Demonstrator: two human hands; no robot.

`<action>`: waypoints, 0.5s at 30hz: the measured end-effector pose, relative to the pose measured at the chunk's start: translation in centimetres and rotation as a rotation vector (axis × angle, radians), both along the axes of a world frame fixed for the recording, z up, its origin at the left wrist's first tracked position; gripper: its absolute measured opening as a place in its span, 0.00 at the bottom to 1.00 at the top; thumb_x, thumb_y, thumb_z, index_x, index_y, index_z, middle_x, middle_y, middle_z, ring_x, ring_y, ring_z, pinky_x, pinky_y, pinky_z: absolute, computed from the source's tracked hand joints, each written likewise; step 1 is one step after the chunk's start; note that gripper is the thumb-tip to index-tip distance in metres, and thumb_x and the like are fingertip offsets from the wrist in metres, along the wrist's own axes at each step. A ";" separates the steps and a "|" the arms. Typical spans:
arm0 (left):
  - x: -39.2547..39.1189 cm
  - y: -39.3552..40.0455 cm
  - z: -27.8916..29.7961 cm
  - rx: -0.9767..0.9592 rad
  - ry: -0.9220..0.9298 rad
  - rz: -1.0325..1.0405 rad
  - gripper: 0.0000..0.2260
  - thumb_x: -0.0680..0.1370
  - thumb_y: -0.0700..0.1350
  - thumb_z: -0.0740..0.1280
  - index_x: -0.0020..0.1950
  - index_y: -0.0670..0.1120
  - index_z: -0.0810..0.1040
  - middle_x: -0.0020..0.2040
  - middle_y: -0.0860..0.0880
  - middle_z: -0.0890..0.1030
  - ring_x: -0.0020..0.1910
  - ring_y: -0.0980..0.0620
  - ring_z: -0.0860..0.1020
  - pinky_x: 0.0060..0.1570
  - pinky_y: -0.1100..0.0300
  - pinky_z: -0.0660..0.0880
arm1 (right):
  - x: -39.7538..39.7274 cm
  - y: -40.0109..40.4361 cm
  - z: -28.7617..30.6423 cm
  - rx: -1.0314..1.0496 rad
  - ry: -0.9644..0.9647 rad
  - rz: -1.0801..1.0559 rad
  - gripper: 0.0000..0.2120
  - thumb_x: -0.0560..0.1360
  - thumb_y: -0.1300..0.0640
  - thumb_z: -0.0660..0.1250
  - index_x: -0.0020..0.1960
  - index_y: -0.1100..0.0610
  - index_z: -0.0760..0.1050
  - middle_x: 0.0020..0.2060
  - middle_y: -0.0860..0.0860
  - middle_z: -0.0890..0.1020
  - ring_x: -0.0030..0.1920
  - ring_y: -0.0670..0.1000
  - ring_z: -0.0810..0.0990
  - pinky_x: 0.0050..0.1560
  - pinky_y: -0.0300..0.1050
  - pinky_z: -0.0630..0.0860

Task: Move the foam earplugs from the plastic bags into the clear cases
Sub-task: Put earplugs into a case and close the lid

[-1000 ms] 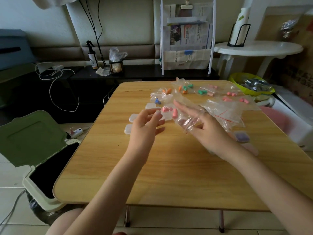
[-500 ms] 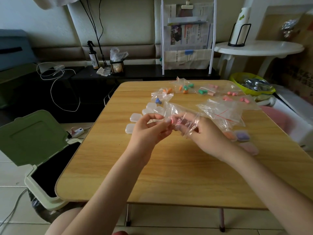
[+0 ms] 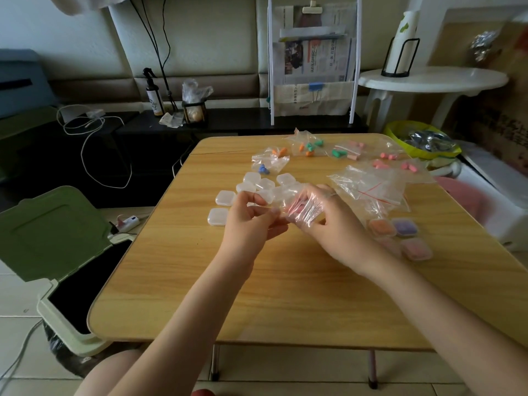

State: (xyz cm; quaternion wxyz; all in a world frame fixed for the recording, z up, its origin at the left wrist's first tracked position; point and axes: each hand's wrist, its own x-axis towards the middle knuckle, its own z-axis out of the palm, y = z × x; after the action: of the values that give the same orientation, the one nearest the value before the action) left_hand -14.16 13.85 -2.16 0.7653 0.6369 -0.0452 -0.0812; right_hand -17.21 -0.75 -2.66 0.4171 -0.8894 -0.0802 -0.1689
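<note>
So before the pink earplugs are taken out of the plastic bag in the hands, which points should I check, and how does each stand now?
1. Small clear plastic bag held by both hands: ok; left hand pinches one edge, right hand grips the other side.
2. Bag mouth open: cannot tell.
3. Pink foam earplugs inside the bag: ok, a pink shape shows through.
4. Empty clear square cases close by: ok, a cluster lies just behind the hands.
5. One case lid open to receive: cannot tell.
6. Filled cases kept apart: ok, on the wooden table beside the right wrist.
</note>
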 end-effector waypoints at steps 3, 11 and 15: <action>0.4 0.3 0.2 -0.011 -0.023 0.050 0.08 0.78 0.32 0.64 0.45 0.43 0.68 0.46 0.37 0.75 0.34 0.52 0.82 0.38 0.62 0.80 | 0.1 0.6 -0.5 -0.030 -0.100 -0.058 0.06 0.75 0.53 0.69 0.48 0.54 0.75 0.47 0.46 0.72 0.47 0.41 0.74 0.48 0.33 0.70; 0.6 0.9 -0.5 0.132 -0.095 0.125 0.09 0.77 0.30 0.62 0.44 0.44 0.69 0.44 0.40 0.75 0.34 0.51 0.82 0.36 0.61 0.79 | -0.6 0.5 0.6 0.052 0.169 0.100 0.10 0.75 0.57 0.70 0.44 0.42 0.76 0.51 0.41 0.72 0.53 0.39 0.73 0.49 0.21 0.64; 0.6 0.9 -0.8 0.222 -0.148 0.155 0.10 0.77 0.30 0.61 0.42 0.44 0.71 0.41 0.42 0.76 0.34 0.50 0.82 0.35 0.61 0.79 | -0.7 0.6 0.3 -0.078 0.048 -0.045 0.07 0.72 0.59 0.73 0.43 0.47 0.80 0.57 0.39 0.75 0.59 0.44 0.73 0.59 0.31 0.66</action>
State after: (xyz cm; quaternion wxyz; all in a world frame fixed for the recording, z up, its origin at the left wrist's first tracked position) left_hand -13.52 14.78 -2.95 0.6886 0.7236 -0.0432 0.0208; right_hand -17.88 -0.12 -2.35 0.3801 -0.9104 -0.0566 -0.1536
